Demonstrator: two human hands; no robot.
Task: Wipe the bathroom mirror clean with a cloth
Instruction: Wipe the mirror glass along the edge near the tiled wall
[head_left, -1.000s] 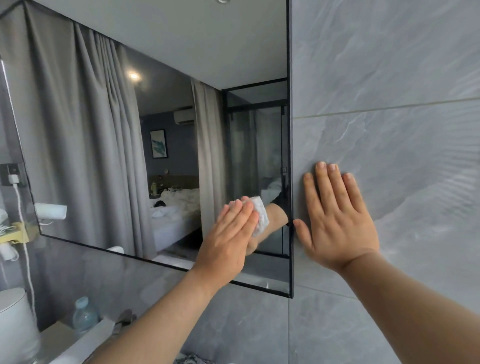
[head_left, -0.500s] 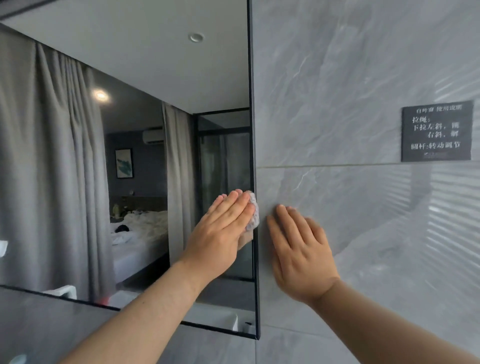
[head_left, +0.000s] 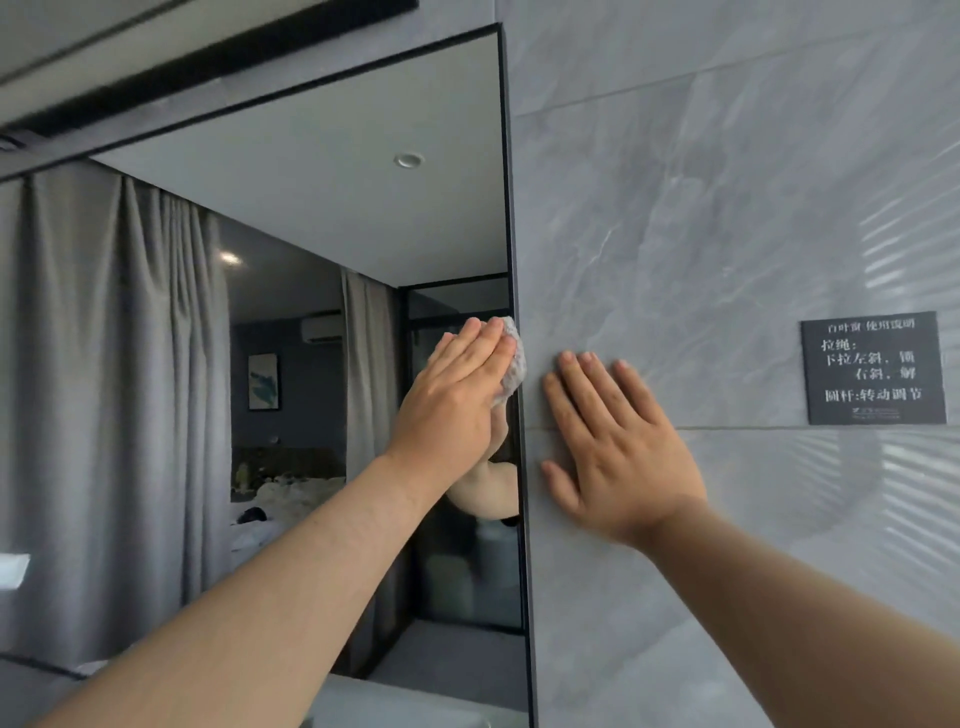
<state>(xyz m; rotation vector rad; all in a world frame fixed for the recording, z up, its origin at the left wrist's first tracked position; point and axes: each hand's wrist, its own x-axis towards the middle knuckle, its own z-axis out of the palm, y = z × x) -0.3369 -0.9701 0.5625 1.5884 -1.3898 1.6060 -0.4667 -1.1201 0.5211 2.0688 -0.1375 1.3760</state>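
1. The mirror (head_left: 311, 291) filled the left half of the frame, and its dark right edge ran down the middle.
2. The left hand (head_left: 457, 395) lay flat on the glass near the middle of the frame, right by that edge.
3. Its fingers were straight and pressed close together, and they pushed a small white cloth (head_left: 511, 361) against the mirror.
4. Only a bit of the cloth peeked out past the fingertips, touching the mirror's right edge.
5. The right hand (head_left: 618, 441) lay flat on the grey tiled wall (head_left: 701, 208), just right of the mirror's edge.
6. Its fingers were straight and a little spread, and it held nothing.
7. A dark sign (head_left: 872, 366) with white writing hung on the wall at the right side of the frame.
8. The mirror showed grey curtains and a bed.
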